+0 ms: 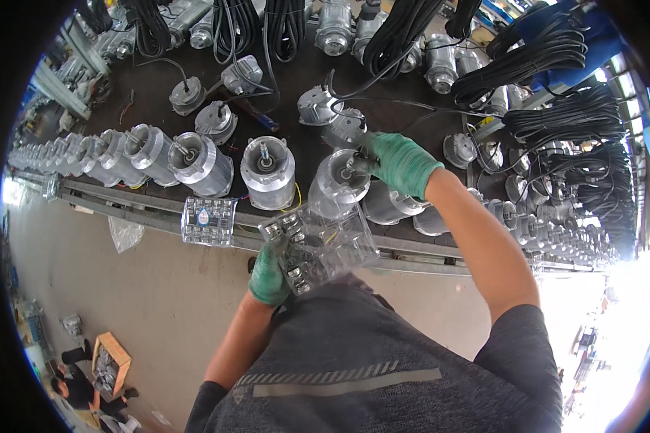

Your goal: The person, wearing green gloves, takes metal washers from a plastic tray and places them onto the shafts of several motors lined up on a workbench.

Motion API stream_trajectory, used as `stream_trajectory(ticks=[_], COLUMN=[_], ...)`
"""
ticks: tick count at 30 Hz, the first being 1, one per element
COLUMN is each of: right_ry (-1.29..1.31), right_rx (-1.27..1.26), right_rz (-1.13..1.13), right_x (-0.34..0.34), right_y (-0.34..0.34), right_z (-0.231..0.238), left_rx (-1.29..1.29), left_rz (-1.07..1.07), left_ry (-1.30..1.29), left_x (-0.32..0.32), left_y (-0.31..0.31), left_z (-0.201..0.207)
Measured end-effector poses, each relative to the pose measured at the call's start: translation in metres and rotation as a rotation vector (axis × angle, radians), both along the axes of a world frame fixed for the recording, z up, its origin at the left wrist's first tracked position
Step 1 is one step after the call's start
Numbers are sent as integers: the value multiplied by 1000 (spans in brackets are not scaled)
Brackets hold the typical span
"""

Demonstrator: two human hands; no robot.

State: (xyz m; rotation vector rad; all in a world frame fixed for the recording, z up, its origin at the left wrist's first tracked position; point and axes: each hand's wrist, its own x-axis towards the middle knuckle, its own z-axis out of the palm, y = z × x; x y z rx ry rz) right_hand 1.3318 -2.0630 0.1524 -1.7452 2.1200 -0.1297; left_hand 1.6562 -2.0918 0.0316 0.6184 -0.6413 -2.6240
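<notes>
Along the dark table's near edge, silver motor housings were lined up, shafts facing up, apparently for easy access. One clear plastic tray was clamped at its left side by the left grip, held near one housing, probably for short reaches. The right grip was bunched beside that housing's shaft; whether anything was pinched could not be told.

This was a factory workshop. A long, dark bench held rows of similar silver motors, with thick coils of black cable along it. Past its edge lay a grey floor, where another person was beside a wooden crate of metal parts.
</notes>
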Motion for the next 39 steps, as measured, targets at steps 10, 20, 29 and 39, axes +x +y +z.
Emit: stream_trajectory(ticks=[10, 20, 29, 39], right_ry=[341, 418, 221, -17], right_rx=[309, 422, -49, -201], right_rz=[82, 22, 21, 428], right_x=[31, 49, 131, 229], right_y=[-38, -48, -38, -49], right_z=[4, -31, 47, 11], left_rx=[165, 154, 72, -35], left_rz=[-118, -210, 3, 100], left_ry=[-5, -1, 44, -45], left_x=[26, 32, 38, 45], left_y=[-64, -89, -101, -113], left_z=[0, -11, -8, -6])
